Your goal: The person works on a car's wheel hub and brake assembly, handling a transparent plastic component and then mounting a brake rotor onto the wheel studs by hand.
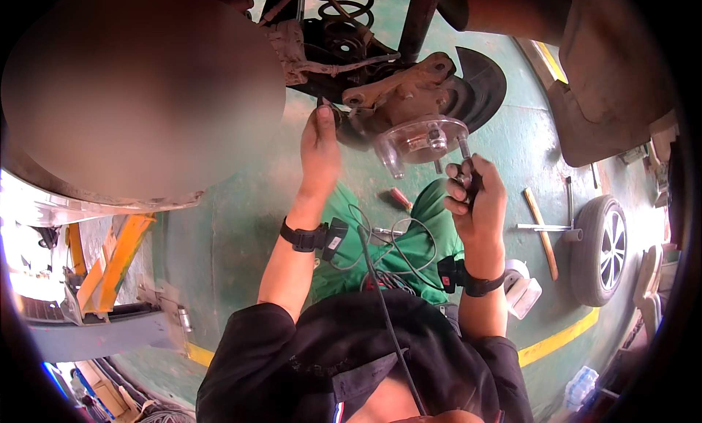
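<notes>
Bare wheel hub [404,144] upper centre, just above and ahead of the knees; flange face worn shiny, studs [463,146] jutting down toward the body. Behind it, rusty knuckle [409,101] with curved arm; to the right, black dust shield [488,94]. Higher up, dark coil spring [344,2].

Right hand [484,193] just below the hub's right side, close to the nearest stud, fingers curled in narrow around a small dark piece [476,183]; exact kind too hidden to tell. Left hand [319,151] raised to the left of the hub, thumb upward, against or very near a dark part [338,116] beside the knuckle; far fingers out of sight, so cannot tell grip from mere touch. Black straps with small boxes on both wrists.

Below the hub: green trousers [431,233], looped cables [365,258] across the lap, and a red-handled tool [399,198] near the knees.

Farther right, on green floor [526,152]: wooden handle [547,251] crossing a metal cross wrench [526,226], then a tyre on a spoked rim [601,251] just beside. Far left: yellow stand [124,258]. Lower right: clear plastic bottles [581,386].
</notes>
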A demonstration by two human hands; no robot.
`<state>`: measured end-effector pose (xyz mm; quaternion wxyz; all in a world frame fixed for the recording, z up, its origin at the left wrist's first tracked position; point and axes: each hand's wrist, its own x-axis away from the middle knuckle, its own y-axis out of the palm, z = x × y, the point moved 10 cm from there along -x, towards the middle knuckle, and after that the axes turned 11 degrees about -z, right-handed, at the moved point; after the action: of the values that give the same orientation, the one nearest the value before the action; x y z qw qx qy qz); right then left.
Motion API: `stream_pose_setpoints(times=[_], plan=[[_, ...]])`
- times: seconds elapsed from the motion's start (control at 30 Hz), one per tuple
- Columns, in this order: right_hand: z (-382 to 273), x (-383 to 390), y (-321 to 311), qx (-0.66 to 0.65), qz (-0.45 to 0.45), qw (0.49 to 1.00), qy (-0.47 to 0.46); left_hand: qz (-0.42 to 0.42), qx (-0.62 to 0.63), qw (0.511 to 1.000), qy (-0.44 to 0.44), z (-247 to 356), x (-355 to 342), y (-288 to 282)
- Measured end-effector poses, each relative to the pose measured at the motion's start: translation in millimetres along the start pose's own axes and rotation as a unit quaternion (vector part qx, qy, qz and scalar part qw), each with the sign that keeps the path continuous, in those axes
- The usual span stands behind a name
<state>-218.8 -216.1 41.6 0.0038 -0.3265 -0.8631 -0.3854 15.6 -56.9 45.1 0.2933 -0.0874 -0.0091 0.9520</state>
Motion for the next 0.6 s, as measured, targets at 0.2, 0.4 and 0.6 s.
stream_pose_setpoints(times=[0.2,0.4,0.6], plan=[[85.4,6.6,8.0,0.070,-0.091,0.979,0.166,0.018,-0.001,0.998,0.055,3.5,-3.7,4.3],[96.0,-20.6,44.8,-0.094,-0.210,0.952,0.202,-0.001,0.004,1.000,0.024,2.5,-4.6,0.1],[103.9,-21.7,20.8,-0.064,-0.117,0.977,0.168,0.018,-0.009,0.998,0.053,17.1,-0.6,4.6]])
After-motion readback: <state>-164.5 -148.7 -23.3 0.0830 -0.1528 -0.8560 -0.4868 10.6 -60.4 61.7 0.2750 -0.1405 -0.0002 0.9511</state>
